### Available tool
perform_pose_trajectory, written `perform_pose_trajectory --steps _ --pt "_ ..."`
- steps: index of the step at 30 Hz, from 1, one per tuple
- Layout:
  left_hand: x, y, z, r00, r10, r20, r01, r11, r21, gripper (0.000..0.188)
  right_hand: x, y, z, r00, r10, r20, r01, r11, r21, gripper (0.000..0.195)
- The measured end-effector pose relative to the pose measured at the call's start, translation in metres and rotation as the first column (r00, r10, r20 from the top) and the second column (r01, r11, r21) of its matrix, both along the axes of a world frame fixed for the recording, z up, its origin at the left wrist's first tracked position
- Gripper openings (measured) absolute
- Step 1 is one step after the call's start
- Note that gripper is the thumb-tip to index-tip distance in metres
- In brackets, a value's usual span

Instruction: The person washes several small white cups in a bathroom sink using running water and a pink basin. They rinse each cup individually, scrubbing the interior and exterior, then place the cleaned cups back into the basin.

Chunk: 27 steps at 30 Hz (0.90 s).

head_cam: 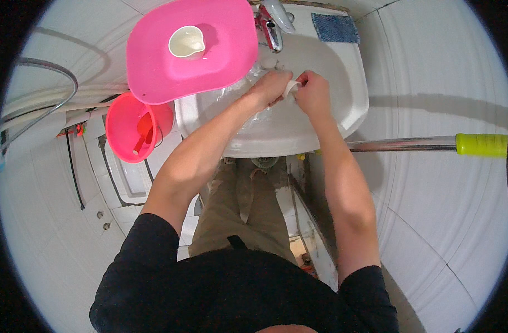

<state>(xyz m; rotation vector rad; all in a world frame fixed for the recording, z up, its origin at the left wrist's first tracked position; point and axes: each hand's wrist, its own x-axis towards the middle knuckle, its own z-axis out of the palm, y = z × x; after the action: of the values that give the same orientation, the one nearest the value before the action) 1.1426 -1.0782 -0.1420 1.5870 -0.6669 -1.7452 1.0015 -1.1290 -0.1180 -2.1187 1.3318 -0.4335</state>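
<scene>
Both my hands are over the white ceramic washbasin (pixel 274 139). A small, pale, curved piece (pixel 291 88) stretches between them; it looks soft, but its material is hard to tell. My left hand (pixel 270 86) closes around one end. Fingertips of my right hand (pixel 314 92) pinch the other end. Under the chrome faucet (pixel 274 35), the drain stopper (pixel 269 63) lies just beyond my left hand. Clear, shiny water or film (pixel 233 89) shows on the basin's left side, partly covered by my left forearm.
A pink plastic basin (pixel 154 70) overhangs the sink's left corner, with a white spouted cup (pixel 186 43) in it. Below it hangs or stands a pink bucket (pixel 122 137) holding a red scoop (pixel 144 129). A folded blue cloth (pixel 335 28) lies on the rim. A green-gripped pole (pixel 481 145) juts in from the right.
</scene>
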Motion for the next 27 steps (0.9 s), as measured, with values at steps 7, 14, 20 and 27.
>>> perform_pose_trajectory --steps 7,14,20,27 --pt "-0.012 0.024 0.019 0.716 0.371 0.591 0.231 0.673 -0.703 0.032 -0.006 0.022 0.007 0.924 -0.334 0.185 0.113 0.702 0.703 0.014" --pt "-0.002 -0.003 0.037 0.933 -0.181 0.31 0.216 0.973 -0.083 0.032 -0.02 0.008 -0.019 0.979 0.09 0.185 -0.101 0.994 0.051 0.009" --pt "0.002 0.029 0.025 0.658 0.473 0.586 0.309 0.541 -0.783 0.029 0.003 0.024 -0.003 0.852 -0.384 0.355 -0.166 0.446 0.88 0.013" --pt "-0.008 0.015 0.035 0.951 -0.133 0.28 0.097 0.986 0.138 0.04 -0.017 0.019 -0.008 0.985 0.002 0.17 -0.065 0.929 0.365 0.017"
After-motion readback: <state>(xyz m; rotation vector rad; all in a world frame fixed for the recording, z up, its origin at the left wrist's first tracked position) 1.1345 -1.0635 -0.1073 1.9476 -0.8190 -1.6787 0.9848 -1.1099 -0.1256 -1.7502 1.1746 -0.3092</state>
